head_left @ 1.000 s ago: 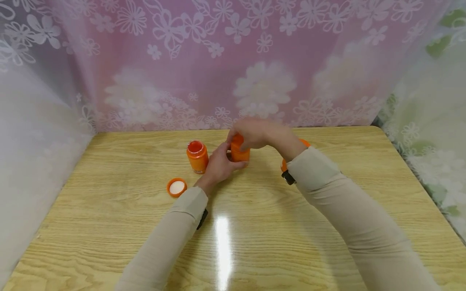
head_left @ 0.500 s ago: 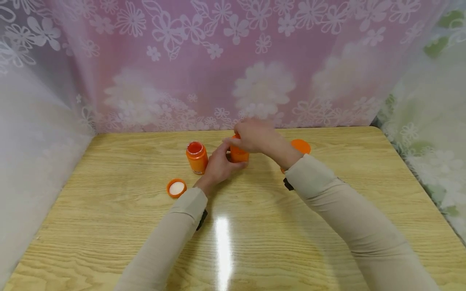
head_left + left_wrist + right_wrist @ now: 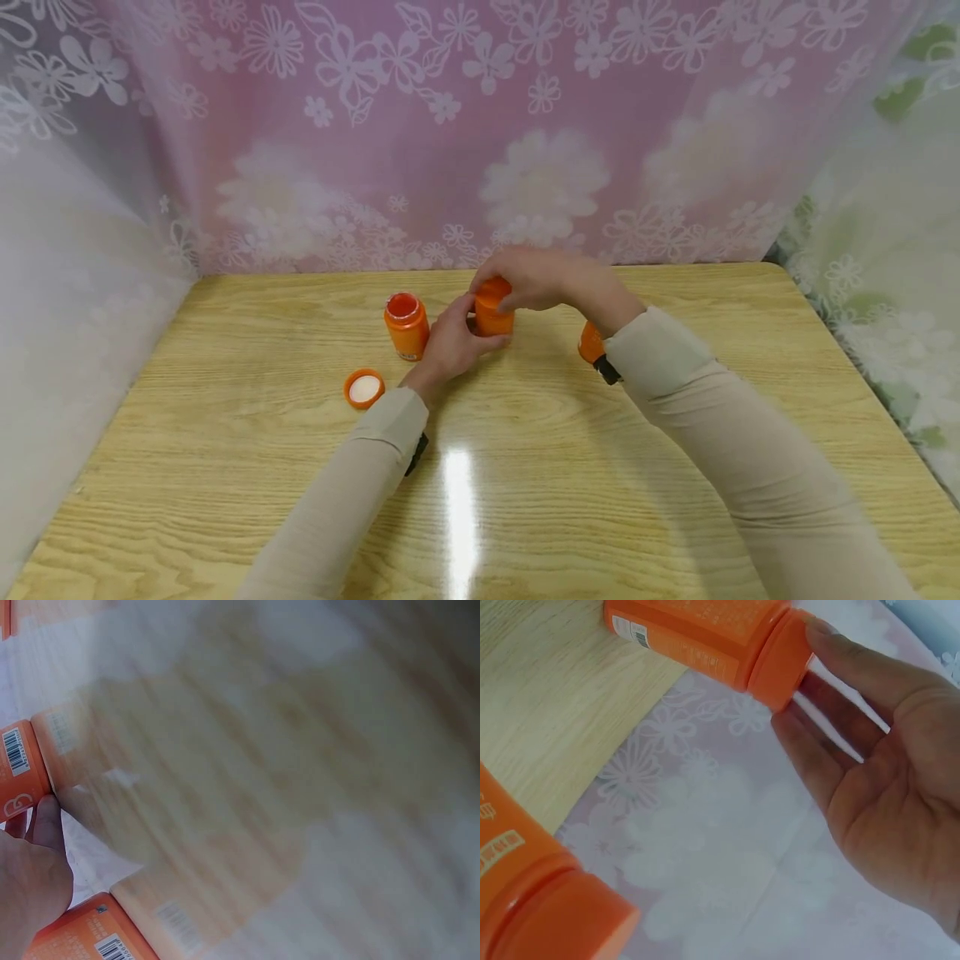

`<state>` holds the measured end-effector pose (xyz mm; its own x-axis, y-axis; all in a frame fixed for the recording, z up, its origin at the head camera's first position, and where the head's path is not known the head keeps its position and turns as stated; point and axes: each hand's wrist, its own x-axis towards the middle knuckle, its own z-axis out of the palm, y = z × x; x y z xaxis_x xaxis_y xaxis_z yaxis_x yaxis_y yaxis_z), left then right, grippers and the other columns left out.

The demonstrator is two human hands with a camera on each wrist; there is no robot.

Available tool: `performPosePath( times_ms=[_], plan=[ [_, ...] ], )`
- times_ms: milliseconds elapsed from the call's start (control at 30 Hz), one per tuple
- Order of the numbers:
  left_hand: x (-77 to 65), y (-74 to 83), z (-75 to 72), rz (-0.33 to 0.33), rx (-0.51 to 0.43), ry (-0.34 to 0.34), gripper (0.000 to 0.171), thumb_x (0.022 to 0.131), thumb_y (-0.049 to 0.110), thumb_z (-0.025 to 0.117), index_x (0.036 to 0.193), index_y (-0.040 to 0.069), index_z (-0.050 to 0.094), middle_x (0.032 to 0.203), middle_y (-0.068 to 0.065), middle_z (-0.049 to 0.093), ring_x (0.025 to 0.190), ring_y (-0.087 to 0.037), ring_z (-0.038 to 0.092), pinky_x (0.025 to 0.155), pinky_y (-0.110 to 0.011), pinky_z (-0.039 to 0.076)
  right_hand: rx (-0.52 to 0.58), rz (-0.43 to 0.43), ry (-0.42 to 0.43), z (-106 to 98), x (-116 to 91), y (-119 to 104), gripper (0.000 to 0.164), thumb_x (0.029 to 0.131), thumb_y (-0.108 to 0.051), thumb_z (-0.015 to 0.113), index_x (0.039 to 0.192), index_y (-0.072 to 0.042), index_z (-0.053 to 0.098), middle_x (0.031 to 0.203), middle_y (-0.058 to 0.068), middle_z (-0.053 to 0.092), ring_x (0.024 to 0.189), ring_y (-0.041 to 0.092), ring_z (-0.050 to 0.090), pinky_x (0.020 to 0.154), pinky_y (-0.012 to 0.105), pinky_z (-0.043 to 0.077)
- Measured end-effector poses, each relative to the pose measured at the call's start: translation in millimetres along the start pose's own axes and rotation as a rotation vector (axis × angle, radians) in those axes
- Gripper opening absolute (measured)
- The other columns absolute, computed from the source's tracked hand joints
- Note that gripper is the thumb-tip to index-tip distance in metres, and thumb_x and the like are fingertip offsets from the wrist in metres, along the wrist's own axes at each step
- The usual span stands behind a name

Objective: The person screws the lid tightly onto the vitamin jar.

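Note:
Midway along the far part of the table, an orange plastic jar (image 3: 495, 323) stands upright with its orange screw lid (image 3: 493, 292) on. My left hand (image 3: 450, 343) grips it low, thumb along the near side. In the left wrist view, the left hand (image 3: 34, 877) has fingers against the jar (image 3: 16, 769) beside its barcode. From above, my right hand (image 3: 536, 277) grips the lid. The right wrist view shows the right hand (image 3: 900, 750) with thumb and fingertips around the lid's rim (image 3: 784, 664).
An uncapped orange jar (image 3: 407, 329) stands left of the held one. Its side of the table also has a loose lid (image 3: 364, 388), white inside facing up. A third orange jar (image 3: 591, 343), lidded in the right wrist view, stands under the right forearm. A flowered curtain (image 3: 540, 167) hangs behind.
My right hand has turned on the lid one way and then back, its wrist swinging right over the third jar, whose top is now hidden. The left hand has stayed put.

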<state>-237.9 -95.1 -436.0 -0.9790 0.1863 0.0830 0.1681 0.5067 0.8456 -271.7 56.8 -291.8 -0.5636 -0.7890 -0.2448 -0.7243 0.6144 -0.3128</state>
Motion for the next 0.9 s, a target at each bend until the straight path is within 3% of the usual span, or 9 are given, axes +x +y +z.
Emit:
performPosePath(
  times_ms=[200,367,433,500,600,700,800,900],
  plan=[
    [-0.3,0.5,0.1,0.002,-0.006,0.002,0.055,0.078,0.029,0.081,0.123,0.018,0.052,0.111,0.002,0.055,0.095,-0.016,0.057,0.090,-0.031,0.047,-0.096,0.174,0.059,7,4,-12,0.038,0.089,-0.026,0.069,0.122,-0.008,0.062,0.114,0.008,0.061,0.097,0.024,0.056,0.085,0.039,0.047],
    [-0.5,0.8,1.0,-0.009,-0.012,0.005,0.055,0.078,0.029,0.081,0.123,0.019,0.052,0.114,0.003,0.057,0.096,-0.015,0.058,0.090,-0.032,0.047,-0.179,0.272,0.130,16,4,-16,0.042,0.090,-0.043,0.064,0.111,-0.007,0.060,0.097,0.007,0.060,0.083,0.023,0.055,0.070,0.036,0.048],
    [-0.6,0.8,1.3,-0.010,-0.018,0.008,0.053,0.078,0.028,0.081,0.122,0.020,0.054,0.115,0.002,0.057,0.096,-0.015,0.058,0.089,-0.032,0.048,-0.216,0.290,0.144,20,3,-15,0.046,0.092,-0.049,0.058,0.114,-0.008,0.058,0.100,0.008,0.058,0.088,0.025,0.055,0.074,0.038,0.048],
    [-0.7,1.0,1.7,-0.009,-0.023,0.005,0.052,0.078,0.027,0.081,0.122,0.020,0.054,0.116,0.002,0.055,0.096,-0.016,0.057,0.089,-0.032,0.048,-0.240,0.296,0.130,21,2,-12,0.055,0.094,-0.054,0.050,0.127,-0.010,0.053,0.118,0.011,0.056,0.106,0.029,0.053,0.089,0.043,0.045],
    [-0.7,1.2,1.4,-0.003,-0.018,0.001,0.054,0.078,0.027,0.080,0.124,0.019,0.053,0.116,0.001,0.055,0.097,-0.017,0.057,0.090,-0.032,0.047,-0.210,0.208,0.093,17,-1,-7,0.058,0.096,-0.051,0.048,0.141,-0.014,0.045,0.144,0.012,0.041,0.132,0.033,0.034,0.108,0.049,0.027],
    [-0.5,1.2,0.8,-0.002,-0.005,0.005,0.057,0.078,0.028,0.081,0.125,0.016,0.051,0.114,0.001,0.056,0.097,-0.016,0.057,0.090,-0.032,0.047,-0.134,0.062,0.045,9,-4,-3,0.051,0.096,-0.035,0.057,0.142,-0.014,0.046,0.151,0.011,0.031,0.139,0.032,0.023,0.113,0.048,0.016],
    [-0.4,0.7,0.7,-0.001,0.004,0.009,0.059,0.077,0.028,0.081,0.126,0.014,0.051,0.112,0.000,0.056,0.095,-0.016,0.057,0.088,-0.032,0.048,-0.040,-0.048,0.020,5,-6,-1,0.040,0.092,-0.014,0.065,0.131,-0.010,0.056,0.141,0.011,0.046,0.130,0.030,0.038,0.109,0.045,0.026],
    [-0.6,0.4,0.9,0.002,0.015,0.006,0.061,0.078,0.029,0.081,0.128,0.014,0.050,0.113,0.000,0.056,0.095,-0.016,0.057,0.089,-0.031,0.047,0.001,-0.060,0.018,4,-6,0,0.034,0.090,-0.006,0.065,0.124,-0.008,0.061,0.127,0.007,0.057,0.117,0.026,0.049,0.102,0.041,0.036]
  ],
)
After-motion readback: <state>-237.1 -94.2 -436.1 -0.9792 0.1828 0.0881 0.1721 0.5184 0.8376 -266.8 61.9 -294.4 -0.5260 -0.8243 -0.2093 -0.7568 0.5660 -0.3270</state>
